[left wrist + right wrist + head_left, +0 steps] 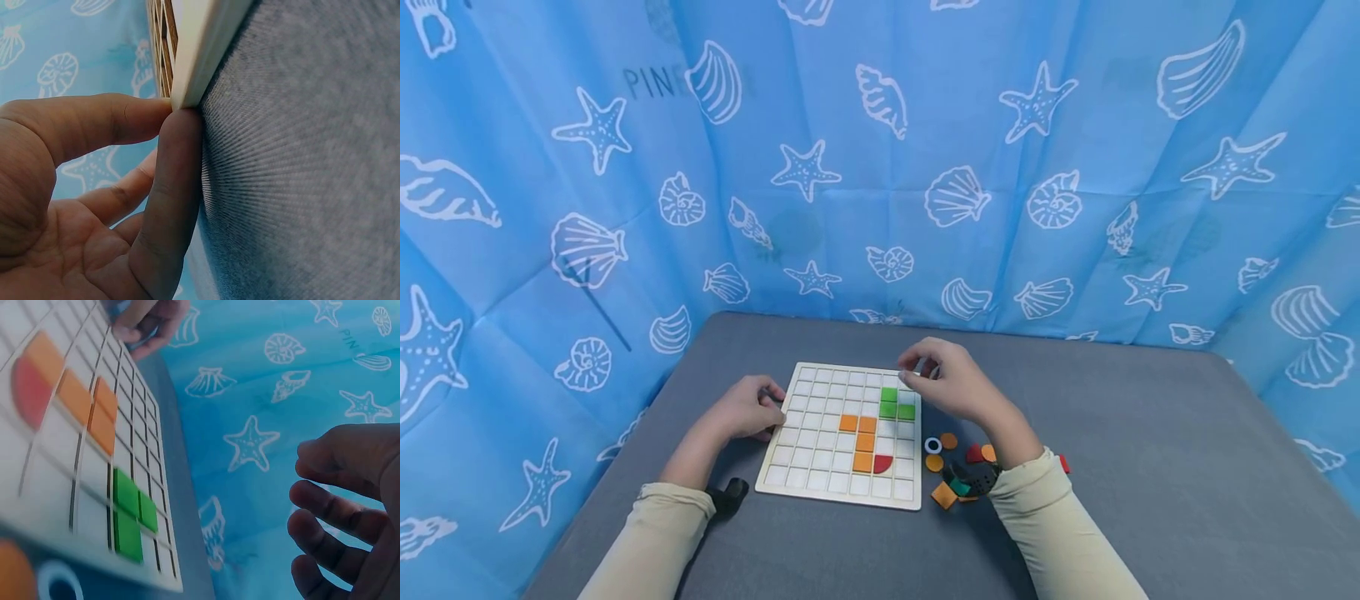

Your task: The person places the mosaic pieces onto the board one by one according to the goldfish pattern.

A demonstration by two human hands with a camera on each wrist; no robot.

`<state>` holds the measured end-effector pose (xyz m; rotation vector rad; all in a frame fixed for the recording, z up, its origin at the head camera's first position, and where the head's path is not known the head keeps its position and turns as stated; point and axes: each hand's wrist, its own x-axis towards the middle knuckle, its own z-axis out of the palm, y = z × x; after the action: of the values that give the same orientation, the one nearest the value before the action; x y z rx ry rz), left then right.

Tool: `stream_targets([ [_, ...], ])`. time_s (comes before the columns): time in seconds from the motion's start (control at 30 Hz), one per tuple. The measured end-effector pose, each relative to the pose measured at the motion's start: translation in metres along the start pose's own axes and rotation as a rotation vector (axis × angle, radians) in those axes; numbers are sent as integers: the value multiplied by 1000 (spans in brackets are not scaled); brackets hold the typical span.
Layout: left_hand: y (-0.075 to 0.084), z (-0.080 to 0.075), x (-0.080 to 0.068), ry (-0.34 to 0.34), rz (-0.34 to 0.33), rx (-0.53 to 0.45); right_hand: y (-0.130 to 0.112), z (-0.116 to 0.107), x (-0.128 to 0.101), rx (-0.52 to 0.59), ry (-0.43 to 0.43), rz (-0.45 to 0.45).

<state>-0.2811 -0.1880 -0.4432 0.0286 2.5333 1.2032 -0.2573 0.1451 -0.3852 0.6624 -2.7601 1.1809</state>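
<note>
My right hand (pixel 958 385) hovers over the far right corner of the white grid board (pixel 820 467), fingers loosely curled with the tips drawn together. From the head view I cannot tell whether a small piece is pinched there, and in the right wrist view the fingers (pixel 331 512) look relaxed and empty, so I treat that hand as holding nothing I can confirm.

My left hand (pixel 747 408) braces the board's left edge. The left wrist view shows thumb and forefinger (pixel 172 187) pressed against that edge where it meets the grey table (pixel 1150 467).

To do this step well, I would keep that left brace firm so the board does not slide. I would lower the right fingertips squarely over a single cell, clear of the neighbouring tiles.

The green tiles (pixel 895 404) lie just below and toward me from the right fingertips, nearly under the palm. The orange tiles (pixel 861 437) and the red quarter-round piece (pixel 882 463) sit further toward me and to the left. The loose pieces (pixel 955 471) lie beside the board near my right wrist.
</note>
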Motion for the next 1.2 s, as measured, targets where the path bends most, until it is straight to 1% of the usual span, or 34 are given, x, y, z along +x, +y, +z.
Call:
stream_targets([
  [0.13, 0, 0, -1, 6, 5, 3, 4, -13, -13, -42, -16, -10],
  [0.23, 0, 1, -1, 7, 8, 3, 10, -20, -24, -62, -43, -11],
  [0.47, -1, 1, -1, -4, 2, -3, 27, -33, -58, -55, -153, 11],
  [0.67, 1, 1, -1, 6, -3, 1, 46, -35, -89, -36, -203, 15],
  [0.87, 1, 1, 0, -13, 1, -9, 62, -36, -117, 12, -249, 23],
  [1.0, 1, 1, 0, -13, -2, -8, 68, -37, -129, 25, -270, 30],
  [1.2, 0, 3, 0, -16, 0, -9, 72, -38, -136, 49, -303, 35],
])
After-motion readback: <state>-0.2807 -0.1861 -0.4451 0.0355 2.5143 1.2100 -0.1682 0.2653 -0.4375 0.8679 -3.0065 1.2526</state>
